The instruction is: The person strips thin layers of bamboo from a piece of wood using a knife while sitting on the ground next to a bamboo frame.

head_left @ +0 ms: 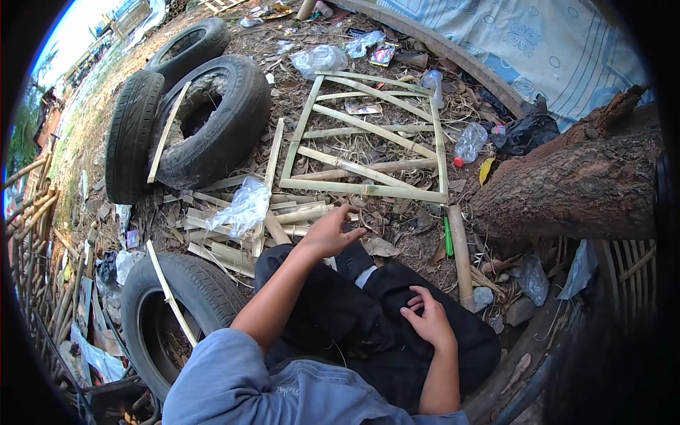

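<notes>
My left hand (328,234) is open above my lap, fingers spread and empty, just short of a bamboo frame (365,189). The frame lies flat on the ground, its rectangle of split strips crossed by several slanting and straight slats. On my dark trousers rests my right hand (430,324), loosely curled with thumb and fingers apart and nothing visible in it. To the left of my left hand, split bamboo strips (228,256) lie in a loose pile, partly under a clear plastic bag (248,205). A green-handled tool (448,236) lies beside a bamboo pole (460,258), right of the frame.
Old tyres (244,117) stand and lie at the left, with another tyre (145,312) near my left arm. A thick tree trunk (574,177) juts in from the right. A plastic bottle (470,142) lies near it. Blue patterned sheeting (524,42) covers the far right.
</notes>
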A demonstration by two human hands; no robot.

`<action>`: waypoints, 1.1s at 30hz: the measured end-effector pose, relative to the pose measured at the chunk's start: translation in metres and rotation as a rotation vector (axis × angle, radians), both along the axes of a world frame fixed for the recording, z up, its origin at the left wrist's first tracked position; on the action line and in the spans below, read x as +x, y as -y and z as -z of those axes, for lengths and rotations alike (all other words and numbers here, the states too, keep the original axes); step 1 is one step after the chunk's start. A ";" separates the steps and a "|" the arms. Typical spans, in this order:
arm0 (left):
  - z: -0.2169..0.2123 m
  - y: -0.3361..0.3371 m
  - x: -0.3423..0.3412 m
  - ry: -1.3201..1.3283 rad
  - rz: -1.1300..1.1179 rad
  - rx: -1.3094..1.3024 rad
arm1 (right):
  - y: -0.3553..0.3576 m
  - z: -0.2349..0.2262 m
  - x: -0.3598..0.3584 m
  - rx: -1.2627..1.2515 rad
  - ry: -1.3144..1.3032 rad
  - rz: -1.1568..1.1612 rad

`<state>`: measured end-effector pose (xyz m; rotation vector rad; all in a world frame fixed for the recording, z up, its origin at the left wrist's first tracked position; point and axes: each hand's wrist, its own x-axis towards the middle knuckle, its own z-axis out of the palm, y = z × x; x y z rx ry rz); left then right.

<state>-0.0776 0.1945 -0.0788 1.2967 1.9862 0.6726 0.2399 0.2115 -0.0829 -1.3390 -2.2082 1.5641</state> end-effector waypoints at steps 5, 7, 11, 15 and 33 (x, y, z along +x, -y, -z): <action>0.028 0.043 -0.011 -0.167 -0.091 0.010 | -0.001 0.005 -0.007 -0.008 -0.021 -0.008; 0.033 0.036 -0.009 -0.114 -0.079 -0.007 | -0.001 0.006 -0.014 -0.013 -0.005 -0.012; 0.033 0.018 -0.010 -0.170 -0.066 -0.055 | -0.005 0.017 -0.001 -0.044 -0.028 0.072; 0.021 0.015 -0.081 -0.040 -0.343 0.172 | -0.005 0.020 -0.003 -0.115 -0.070 0.146; 0.041 0.127 -0.174 -0.900 -0.500 -0.055 | -0.017 0.026 -0.014 -0.216 -0.010 0.190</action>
